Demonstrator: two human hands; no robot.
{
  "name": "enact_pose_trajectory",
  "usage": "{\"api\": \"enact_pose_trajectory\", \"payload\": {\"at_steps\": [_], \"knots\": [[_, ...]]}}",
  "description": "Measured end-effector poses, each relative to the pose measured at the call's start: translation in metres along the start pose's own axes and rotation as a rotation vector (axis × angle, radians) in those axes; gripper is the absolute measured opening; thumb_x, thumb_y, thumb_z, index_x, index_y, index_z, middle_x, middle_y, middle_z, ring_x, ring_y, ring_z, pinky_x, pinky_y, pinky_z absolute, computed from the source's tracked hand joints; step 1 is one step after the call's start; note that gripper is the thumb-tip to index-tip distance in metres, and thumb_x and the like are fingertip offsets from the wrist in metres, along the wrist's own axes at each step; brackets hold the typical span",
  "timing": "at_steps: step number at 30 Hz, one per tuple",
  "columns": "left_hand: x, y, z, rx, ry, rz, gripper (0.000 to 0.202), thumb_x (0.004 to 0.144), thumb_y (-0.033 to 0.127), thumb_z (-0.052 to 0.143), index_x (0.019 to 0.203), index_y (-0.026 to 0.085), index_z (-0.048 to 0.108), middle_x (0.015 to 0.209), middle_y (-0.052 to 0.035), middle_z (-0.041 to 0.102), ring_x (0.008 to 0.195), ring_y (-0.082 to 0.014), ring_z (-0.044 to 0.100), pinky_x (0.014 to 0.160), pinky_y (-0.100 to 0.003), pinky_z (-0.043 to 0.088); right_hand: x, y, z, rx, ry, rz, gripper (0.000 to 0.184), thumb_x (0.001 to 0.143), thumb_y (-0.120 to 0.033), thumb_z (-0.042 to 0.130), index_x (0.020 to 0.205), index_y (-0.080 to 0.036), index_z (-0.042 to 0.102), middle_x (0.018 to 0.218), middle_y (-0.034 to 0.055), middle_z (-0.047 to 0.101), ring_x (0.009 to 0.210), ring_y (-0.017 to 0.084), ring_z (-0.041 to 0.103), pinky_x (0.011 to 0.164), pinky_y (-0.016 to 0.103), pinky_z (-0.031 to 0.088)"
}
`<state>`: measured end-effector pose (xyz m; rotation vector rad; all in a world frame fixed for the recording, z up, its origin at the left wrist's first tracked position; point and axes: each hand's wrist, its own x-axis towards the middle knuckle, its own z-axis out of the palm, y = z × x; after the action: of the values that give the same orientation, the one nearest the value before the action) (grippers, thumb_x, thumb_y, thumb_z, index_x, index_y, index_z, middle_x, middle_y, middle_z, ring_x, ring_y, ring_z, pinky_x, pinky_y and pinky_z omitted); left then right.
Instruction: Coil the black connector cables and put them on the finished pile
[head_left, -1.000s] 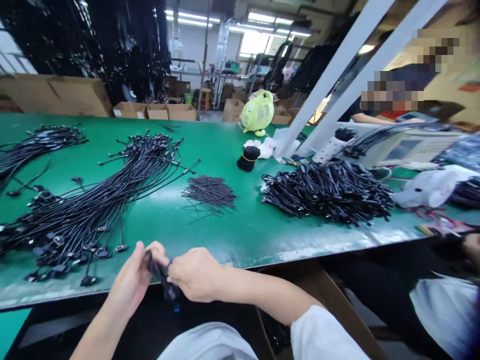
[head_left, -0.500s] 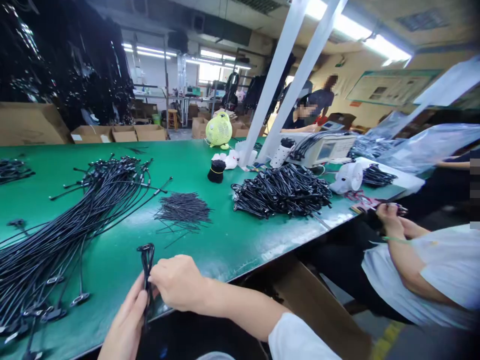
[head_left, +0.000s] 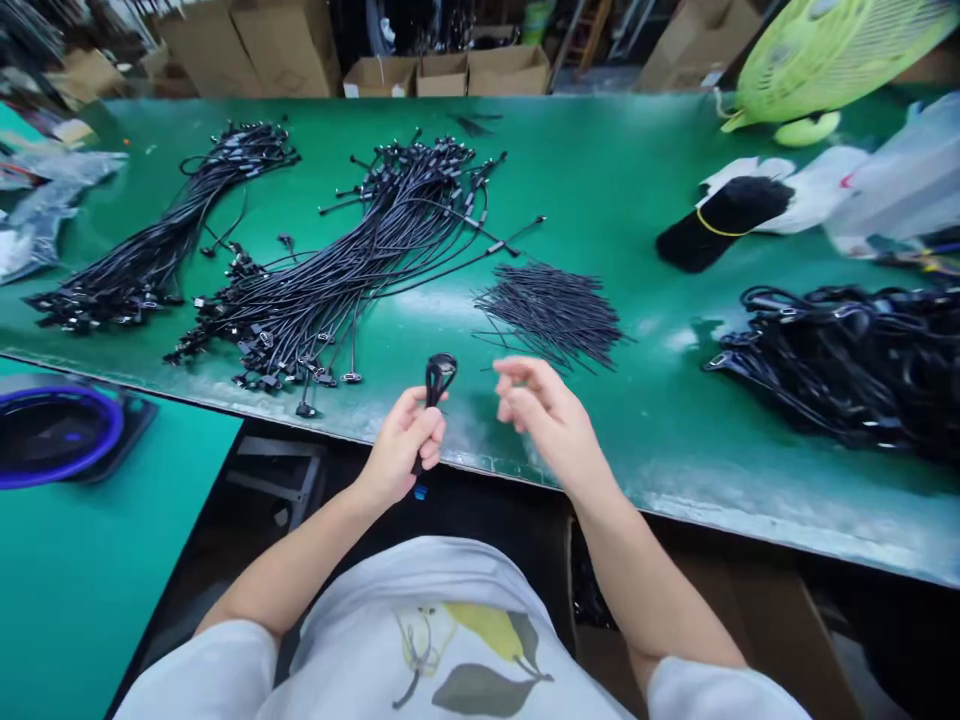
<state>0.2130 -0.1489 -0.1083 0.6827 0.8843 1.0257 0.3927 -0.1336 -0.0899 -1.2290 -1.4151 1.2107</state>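
My left hand (head_left: 403, 440) is closed around a folded black cable (head_left: 441, 372), whose looped upper end sticks out above the thumb near the table's front edge. To its right, my right hand (head_left: 547, 415) is held off the cable, its fingers loosely bent and apart; I see nothing held in it. Just beyond that hand lies a pile of short thin black ties (head_left: 555, 312). A large bunch of straight black cables (head_left: 352, 255) with connectors at the ends spreads behind my left hand.
A second cable bunch (head_left: 176, 230) lies at the left. On the right are a heap of folded cables (head_left: 847, 365), a black bundle with a yellow band (head_left: 724, 222) and a yellow-green fan (head_left: 832, 60). A blue-rimmed round object (head_left: 60, 435) rests on the left side table.
My view has swung left and down. My right hand has come away from the folded cable and now is to its right, while my left hand keeps hold of it.
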Motion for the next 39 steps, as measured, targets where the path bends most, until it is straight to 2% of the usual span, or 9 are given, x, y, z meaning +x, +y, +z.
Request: {"api": "enact_pose_trajectory", "payload": {"at_steps": [5,10,13,15,18,22,26,33,39], "knots": [[-0.004,-0.008,0.011,0.074,-0.18,-0.162,0.041,0.079,0.051,0.07,0.097,0.018,0.054,0.056,0.0089,0.046,0.038,-0.002,0.029,0.034,-0.012,0.025,0.015,-0.007,0.024,0.155,-0.064,-0.057,0.022,0.087,-0.042,0.058,0.096,-0.022,0.054,0.075,-0.0019,0.061,0.069,0.011,0.06,0.063,0.023,0.048],[-0.005,-0.013,0.021,0.034,-0.066,-0.228,0.053,0.078,0.068,0.06,0.077,0.016,0.052,0.047,0.0131,0.025,0.035,-0.0011,0.013,0.032,-0.013,0.015,0.019,0.001,0.047,0.577,-0.009,0.093,0.025,0.089,-0.047,0.057,0.087,-0.025,0.044,0.062,-0.0084,0.045,0.045,0.007,0.042,0.032,0.015,0.024],[-0.003,-0.012,0.018,-0.006,-0.09,-0.256,0.058,0.079,0.071,0.057,0.084,0.014,0.059,0.052,0.0083,0.039,0.039,-0.0029,0.033,0.037,-0.015,0.032,0.022,0.008,0.042,0.632,0.081,0.096,0.027,0.087,-0.047,0.06,0.087,-0.024,0.046,0.064,-0.0077,0.045,0.049,0.006,0.044,0.035,0.014,0.025],[-0.003,-0.011,0.011,-0.006,-0.166,-0.23,0.058,0.078,0.066,0.062,0.103,0.014,0.063,0.075,-0.0012,0.06,0.061,-0.0086,0.058,0.057,-0.02,0.05,0.026,0.012,0.032,0.612,0.203,0.04,0.028,0.086,-0.046,0.063,0.085,-0.022,0.047,0.064,-0.0072,0.045,0.052,0.006,0.046,0.042,0.015,0.034],[-0.006,-0.013,-0.001,0.064,-0.274,-0.164,0.056,0.076,0.044,0.077,0.121,0.019,0.057,0.108,-0.0087,0.066,0.088,-0.0162,0.067,0.077,-0.027,0.053,0.032,0.016,0.017,0.615,0.323,0.007,0.032,0.084,-0.047,0.065,0.08,-0.021,0.046,0.063,-0.0076,0.044,0.051,0.004,0.043,0.052,0.018,0.04],[-0.005,-0.024,-0.008,0.115,-0.275,-0.086,0.043,0.079,0.032,0.076,0.115,0.021,0.055,0.102,-0.006,0.067,0.082,-0.0154,0.069,0.072,-0.026,0.053,0.035,0.018,0.009,0.653,0.377,0.021,0.036,0.082,-0.052,0.066,0.08,-0.021,0.047,0.063,-0.0079,0.044,0.05,0.004,0.043,0.051,0.019,0.039],[0.0,-0.03,-0.004,0.146,-0.246,0.037,0.04,0.077,0.036,0.077,0.11,0.021,0.058,0.112,-0.0064,0.063,0.099,-0.0182,0.066,0.089,-0.032,0.051,0.032,0.016,0.013,0.717,0.407,0.051,0.036,0.08,-0.052,0.068,0.085,-0.022,0.048,0.069,-0.0075,0.046,0.05,0.004,0.046,0.047,0.019,0.04],[0.002,-0.029,0.006,0.257,-0.178,-0.048,0.04,0.067,0.031,0.084,0.096,0.018,0.06,0.106,-0.0053,0.062,0.098,-0.0169,0.064,0.091,-0.031,0.049,0.033,0.014,0.015,0.804,0.469,0.139,0.036,0.078,-0.048,0.069,0.088,-0.022,0.047,0.073,-0.0075,0.044,0.046,0.001,0.033,0.034,0.014,0.024],[0.002,-0.034,0.011,0.493,-0.256,0.066,0.044,0.063,0.024,0.086,0.09,0.02,0.052,0.113,-0.0057,0.062,0.095,-0.0171,0.068,0.094,-0.035,0.052,0.035,0.014,0.021,0.896,0.452,0.157,0.037,0.076,-0.047,0.069,0.086,-0.022,0.044,0.071,-0.0086,0.042,0.044,0.0,0.03,0.033,0.012,0.02]]}}
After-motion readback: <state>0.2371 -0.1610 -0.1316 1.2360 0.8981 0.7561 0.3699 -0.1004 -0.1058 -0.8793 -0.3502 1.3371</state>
